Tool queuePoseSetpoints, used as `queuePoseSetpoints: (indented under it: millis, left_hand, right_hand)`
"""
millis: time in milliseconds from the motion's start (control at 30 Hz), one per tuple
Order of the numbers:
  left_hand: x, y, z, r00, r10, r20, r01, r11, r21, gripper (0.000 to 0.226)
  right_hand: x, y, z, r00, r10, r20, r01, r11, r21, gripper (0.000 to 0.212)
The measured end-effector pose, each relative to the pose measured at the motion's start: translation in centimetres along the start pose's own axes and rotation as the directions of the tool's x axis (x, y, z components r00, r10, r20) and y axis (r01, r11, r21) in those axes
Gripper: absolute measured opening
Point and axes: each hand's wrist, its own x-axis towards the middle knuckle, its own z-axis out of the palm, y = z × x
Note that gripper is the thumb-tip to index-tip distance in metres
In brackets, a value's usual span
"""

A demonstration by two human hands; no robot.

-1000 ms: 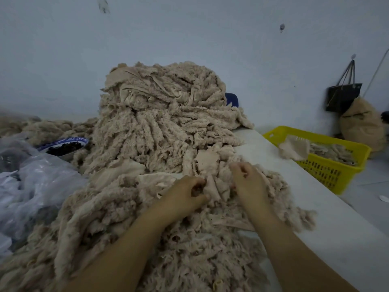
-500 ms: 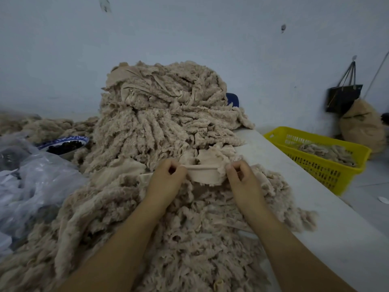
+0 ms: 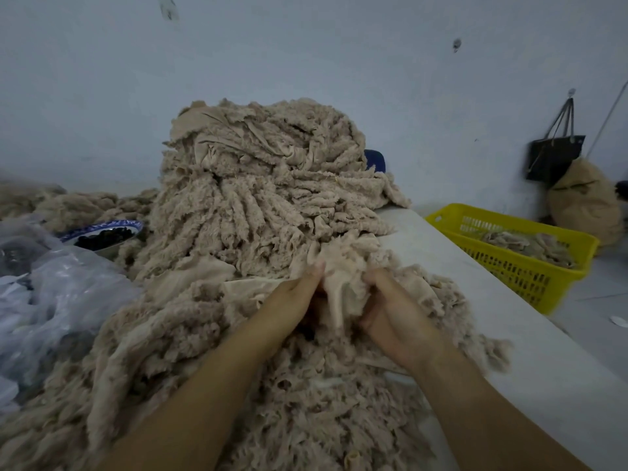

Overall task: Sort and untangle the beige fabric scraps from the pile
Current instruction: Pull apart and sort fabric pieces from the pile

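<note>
Pins scrap (image 3: pixel 339 283) upright betw R hand (image 3: pixel 390 311), curled round it, & L hand (image 3: pixel 292 300), flat alongside, grip unclear; basket (image 3: pixel 509 266) off to R.

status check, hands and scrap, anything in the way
Right hand grips a beige scrap; left hand against it, grip hidden. Scrap bunched at front of the pile. Bare table between it and the yellow basket.

The pile (image 3: pixel 265 205) hides most of the blue object (image 3: pixel 375 160) behind it, and the left edge cuts off the blurred plastic bag (image 3: pixel 51 294).
</note>
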Motion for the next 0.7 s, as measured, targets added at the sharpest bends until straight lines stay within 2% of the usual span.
queuePoseSetpoints:
  millis: [67,100,167,233,300,367,433,467,533,633,700]
  left_hand:
    - [0.3,0.0,0.1,0.993,-0.076,0.086,0.097,0.957,-0.274,0.046]
    - [0.4,0.1,-0.1,0.993,-0.095,0.071,0.114,0.923,-0.368,0.041]
    - [0.5,0.5,-0.5,0.993,-0.117,-0.014,0.095,0.863,-0.496,0.030]
    - [0.5,0.7,-0.7,0.996,-0.076,-0.051,0.035,0.831,-0.554,0.025]
    - [0.3,0.9,-0.5,0.999,0.023,-0.027,-0.033,0.881,-0.471,0.020]
    - [-0.5,1.1,0.1,0.986,0.157,0.062,-0.143,0.973,-0.183,0.018]
    - [-1.2,1.1,1.0,0.942,0.245,0.228,-0.279,0.951,0.131,0.022]
    - [-1.4,1.1,1.3,0.918,0.255,0.305,-0.325,0.922,0.208,0.022]
    - [-1.7,1.3,1.6,0.889,0.244,0.388,-0.340,0.919,0.202,0.025]
    - [-1.8,1.6,0.8,0.907,0.184,0.379,-0.238,0.966,0.101,0.030]
    - [-1.7,1.5,0.1,0.916,0.132,0.378,-0.178,0.980,0.089,0.034]
  right_hand:
    - [-0.5,0.6,0.7,0.991,0.094,0.090,-0.084,0.990,-0.112,0.042]
    - [-0.8,0.8,1.1,0.982,0.149,0.115,-0.124,0.972,-0.200,0.039]
    - [-1.1,1.3,1.2,0.969,0.214,0.125,-0.167,0.936,-0.309,0.043]
    - [-0.9,1.3,1.3,0.978,0.193,0.072,-0.160,0.933,-0.324,0.040]
    - [-0.4,0.9,1.2,0.991,0.134,-0.010,-0.132,0.956,-0.264,0.044]
    - [-0.2,0.3,0.9,0.994,0.095,-0.053,-0.105,0.969,-0.222,0.057]
    - [-0.5,0.0,0.8,0.991,0.120,-0.054,-0.131,0.951,-0.280,0.051]
    - [-0.6,0.0,0.7,0.989,0.133,-0.071,-0.149,0.934,-0.326,0.044]
    - [-0.7,0.2,0.5,0.980,0.119,-0.162,-0.172,0.914,-0.367,0.034]
    - [-0.3,-0.1,0.1,0.955,0.080,-0.285,-0.152,0.958,-0.242,0.032]
    - [0.0,-0.3,-0.1,0.956,0.046,-0.291,-0.102,0.979,-0.179,0.039]
